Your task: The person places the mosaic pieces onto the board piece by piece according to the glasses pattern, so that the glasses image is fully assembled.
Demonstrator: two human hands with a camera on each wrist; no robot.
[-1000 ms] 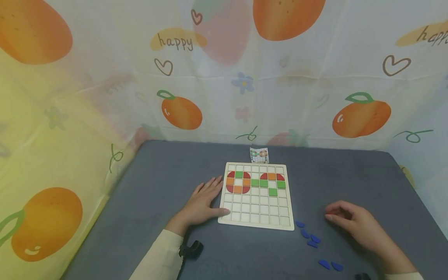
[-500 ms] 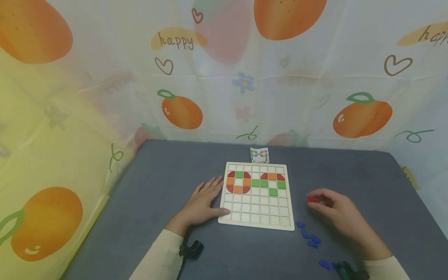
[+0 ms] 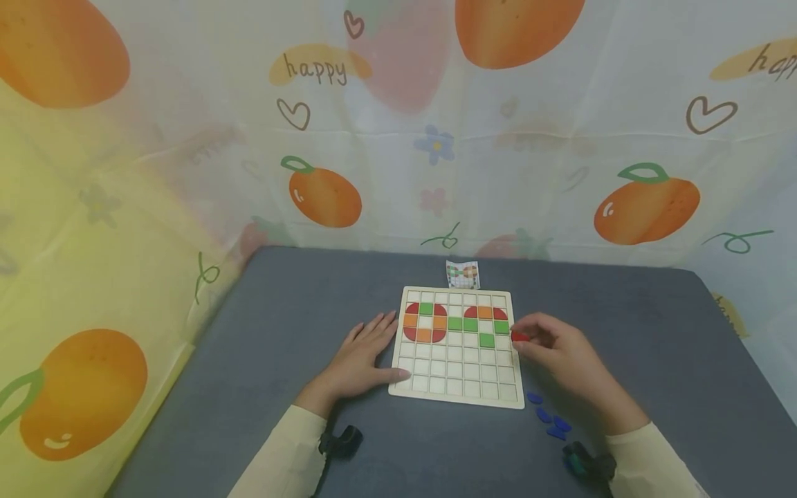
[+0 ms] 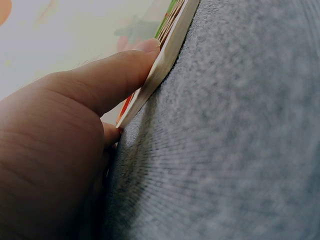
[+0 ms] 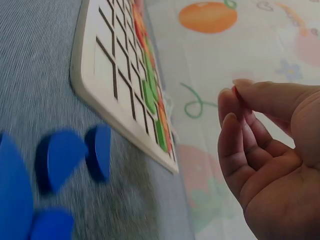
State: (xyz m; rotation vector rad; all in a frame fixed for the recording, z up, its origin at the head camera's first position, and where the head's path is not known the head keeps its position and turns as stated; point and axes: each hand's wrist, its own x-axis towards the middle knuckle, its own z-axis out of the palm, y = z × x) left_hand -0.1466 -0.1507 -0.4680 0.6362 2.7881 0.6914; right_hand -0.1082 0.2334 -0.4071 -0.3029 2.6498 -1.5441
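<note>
My right hand (image 3: 563,353) pinches a small red tile (image 3: 519,337) between thumb and fingertips, at the right edge of a square wooden grid board (image 3: 454,391). Only a red sliver shows between those fingertips in the right wrist view. On the board's upper rows sit red, orange and green tiles; one green tile (image 3: 486,340) lies just left of the pinched piece. My left hand (image 3: 360,360) rests at the board's left side, fingers straight. Its thumb (image 4: 117,75) lies over the board's rim in the left wrist view.
Several blue curved tiles (image 3: 544,416) lie on the grey tabletop (image 3: 311,290) below the board's right corner, near my right forearm. A small printed pattern card (image 3: 463,275) lies against the board's far edge. A fruit-patterned cloth (image 3: 386,194) hangs behind the table.
My right hand has moved left and away from me with the red tile, from the open tabletop to the board's right edge. The left hand stays on the board.
</note>
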